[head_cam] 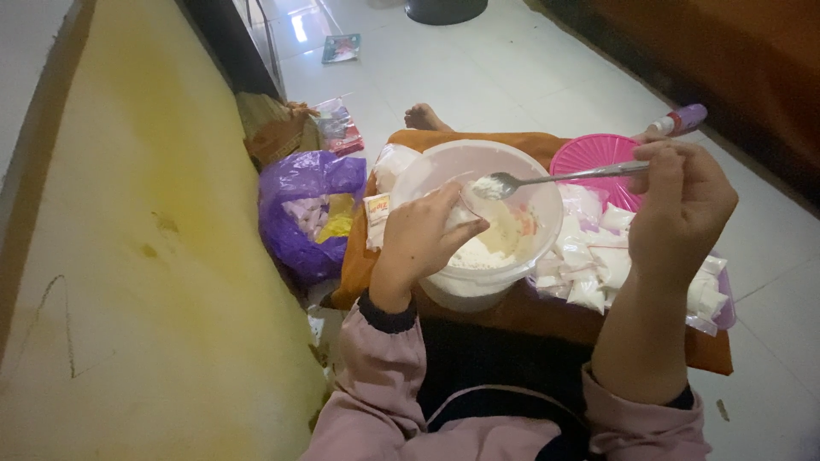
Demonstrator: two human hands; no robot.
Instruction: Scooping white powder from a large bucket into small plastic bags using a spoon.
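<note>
Head view | our right hand (683,205) pinches spoon (555,177), handle lying sideways, powder tip toward small bag (461,213) | left hand (423,239) pinches bag over tub (478,222)

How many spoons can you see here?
1: a long metal spoon heaped with white powder, held by the right hand over the round white plastic tub. Others could be hidden under the small filled bags.

Orange-covered low desk (521,312) on white tile floor (512,77). On desk: translucent tub (478,282) of white powder at the left half, pile of small filled white bags (589,265) right of it (touching), pink round lid (589,158) at the far right edge.
</note>
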